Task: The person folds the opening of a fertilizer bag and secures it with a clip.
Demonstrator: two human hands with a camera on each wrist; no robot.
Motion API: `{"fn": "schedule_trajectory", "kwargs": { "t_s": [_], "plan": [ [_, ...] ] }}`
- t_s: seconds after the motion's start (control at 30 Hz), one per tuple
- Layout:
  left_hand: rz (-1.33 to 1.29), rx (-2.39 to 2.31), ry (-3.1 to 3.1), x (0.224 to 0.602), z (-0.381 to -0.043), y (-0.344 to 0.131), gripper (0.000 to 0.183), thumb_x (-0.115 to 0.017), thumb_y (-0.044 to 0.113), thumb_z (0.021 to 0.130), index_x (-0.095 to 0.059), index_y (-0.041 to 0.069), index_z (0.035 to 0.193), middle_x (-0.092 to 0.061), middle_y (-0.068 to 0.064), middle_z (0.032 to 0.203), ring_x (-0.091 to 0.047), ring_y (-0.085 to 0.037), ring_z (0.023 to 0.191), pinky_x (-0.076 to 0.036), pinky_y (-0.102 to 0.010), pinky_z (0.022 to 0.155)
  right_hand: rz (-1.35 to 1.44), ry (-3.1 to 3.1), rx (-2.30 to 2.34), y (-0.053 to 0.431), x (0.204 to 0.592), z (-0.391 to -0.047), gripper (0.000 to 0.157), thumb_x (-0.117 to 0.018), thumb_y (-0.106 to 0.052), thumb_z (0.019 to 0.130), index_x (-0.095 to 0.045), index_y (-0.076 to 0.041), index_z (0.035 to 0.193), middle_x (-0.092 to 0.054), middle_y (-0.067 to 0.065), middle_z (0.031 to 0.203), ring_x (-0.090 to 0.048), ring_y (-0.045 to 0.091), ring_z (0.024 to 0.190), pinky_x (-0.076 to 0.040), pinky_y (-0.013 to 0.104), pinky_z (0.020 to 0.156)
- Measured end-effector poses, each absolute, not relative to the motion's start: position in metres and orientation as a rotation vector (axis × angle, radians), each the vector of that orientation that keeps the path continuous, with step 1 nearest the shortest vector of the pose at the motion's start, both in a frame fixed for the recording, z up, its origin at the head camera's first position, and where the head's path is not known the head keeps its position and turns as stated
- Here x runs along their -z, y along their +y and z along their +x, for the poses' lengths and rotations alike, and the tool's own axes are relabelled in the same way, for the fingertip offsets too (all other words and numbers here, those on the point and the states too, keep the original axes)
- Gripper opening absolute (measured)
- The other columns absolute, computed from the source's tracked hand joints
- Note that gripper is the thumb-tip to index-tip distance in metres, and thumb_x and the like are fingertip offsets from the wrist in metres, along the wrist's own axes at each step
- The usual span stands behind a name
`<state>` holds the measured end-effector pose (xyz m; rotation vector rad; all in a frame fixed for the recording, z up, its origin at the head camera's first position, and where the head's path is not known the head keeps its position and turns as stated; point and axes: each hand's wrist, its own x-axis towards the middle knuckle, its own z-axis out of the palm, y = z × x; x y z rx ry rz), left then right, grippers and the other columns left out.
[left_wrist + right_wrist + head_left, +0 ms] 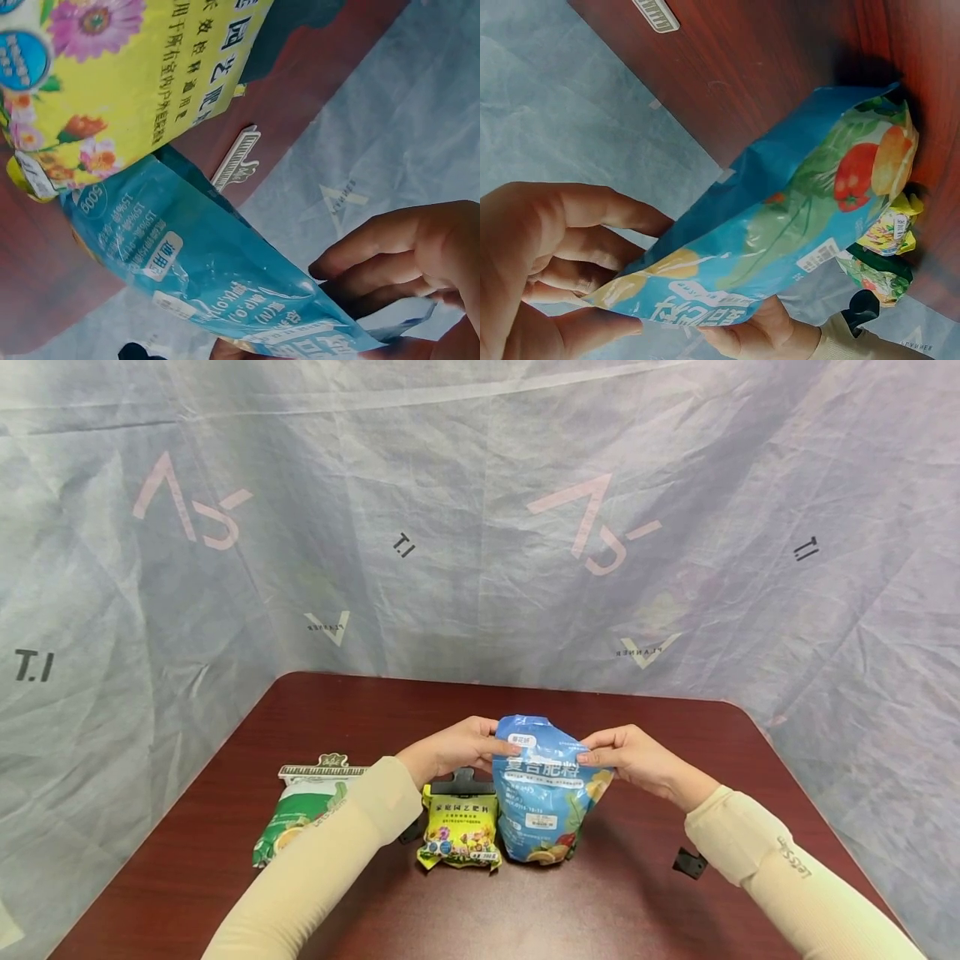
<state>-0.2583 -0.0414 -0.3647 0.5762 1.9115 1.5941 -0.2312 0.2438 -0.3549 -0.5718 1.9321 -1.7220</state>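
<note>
A blue fertilizer bag (pixel 542 814) printed with fruit and vegetables stands upright on the table, its top edge folded a little. My left hand (pixel 467 748) pinches its upper left corner between thumb and fingers. At the upper right corner my right hand (pixel 637 762) does the same, thumb on the front and fingers behind, as the right wrist view shows of the bag (pixel 780 217). Close to its left stands a yellow flower fertilizer bag (pixel 461 831) with a black clip (pixel 463 782) across its top.
Farther left lies a green and white bag (pixel 300 806) under a whitish ruler-like clip (pixel 318 770), partly behind my left sleeve. A loose black clip (pixel 688 862) lies near my right forearm. Another whitish clip (pixel 657 13) is on the table. Grey cloth (pixel 480 568) hangs around.
</note>
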Motion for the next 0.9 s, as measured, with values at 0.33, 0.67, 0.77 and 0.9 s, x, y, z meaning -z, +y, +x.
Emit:
{"fn": "schedule_trajectory", "kwargs": {
  "t_s": [0.33,0.67,0.77,0.9],
  "plan": [
    [0.612,-1.676,2.239,0.358,-0.250,-0.043,0.059,-0.070,0.023,0.082,-0.041,0.019,0.134,-0.059,-0.005,0.112,-0.061,-0.019,0.091,-0.049,-0.043,0.079,-0.553,1.940,1.734,0.243,0.355,-0.230,0.017,-0.060,-0.008,0.089,-0.069,-0.005,0.102,-0.067,0.006,0.093,-0.063,0.016,0.083,-0.052,0.036,0.074],
    [0.929,-1.328,2.779,0.342,-0.234,-0.048,0.059,-0.072,0.029,0.080,-0.045,0.015,0.130,-0.053,0.000,0.122,-0.052,-0.015,0.108,-0.047,-0.032,0.085,-0.542,1.947,1.737,0.244,0.356,-0.230,0.018,-0.060,-0.008,0.089,-0.068,-0.005,0.104,-0.067,0.006,0.093,-0.063,0.017,0.083,-0.052,0.037,0.074],
    [1.030,-1.162,2.934,0.337,-0.227,-0.049,0.060,-0.073,0.030,0.078,-0.048,0.012,0.128,-0.050,-0.001,0.124,-0.048,-0.017,0.113,-0.044,-0.034,0.090,-0.546,1.950,1.737,0.244,0.356,-0.230,0.017,-0.060,-0.008,0.089,-0.069,-0.005,0.103,-0.067,0.005,0.093,-0.063,0.016,0.083,-0.052,0.037,0.074],
    [1.268,-0.834,3.168,0.332,-0.217,-0.048,0.057,-0.073,0.032,0.077,-0.052,0.009,0.125,-0.048,-0.005,0.125,-0.044,-0.021,0.116,-0.041,-0.034,0.094,-0.544,1.943,1.740,0.244,0.356,-0.231,0.017,-0.059,-0.008,0.089,-0.069,-0.005,0.103,-0.067,0.006,0.092,-0.063,0.016,0.082,-0.052,0.037,0.074]
  ]
}}
